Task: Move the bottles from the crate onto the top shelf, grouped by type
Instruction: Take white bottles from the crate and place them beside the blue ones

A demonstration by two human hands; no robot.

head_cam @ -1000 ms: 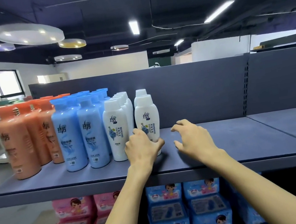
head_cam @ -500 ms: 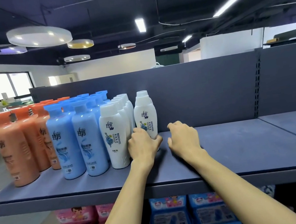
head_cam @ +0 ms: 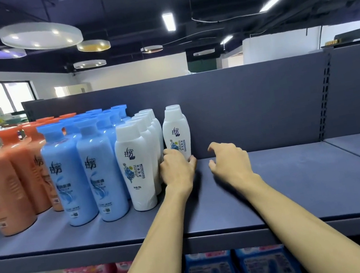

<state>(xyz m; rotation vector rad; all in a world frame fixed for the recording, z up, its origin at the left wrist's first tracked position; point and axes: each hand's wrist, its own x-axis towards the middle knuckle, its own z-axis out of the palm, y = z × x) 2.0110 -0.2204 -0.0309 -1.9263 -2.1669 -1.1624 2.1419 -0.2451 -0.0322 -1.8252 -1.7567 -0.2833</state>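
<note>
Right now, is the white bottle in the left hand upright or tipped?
Upright. The white bottle stands cap up, label vertical; the left hand grips its lower part.

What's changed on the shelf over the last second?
The left hand, gripping the white bottle, slid it back along the top shelf toward the rear panel. The right hand stayed empty beside it; the orange bottles, blue bottles and other white bottles did not move.

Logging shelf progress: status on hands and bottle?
Left hand grips white bottle low, upright on top shelf. Right hand open beside it, holding nothing. Rear bottle directly behind.
</note>
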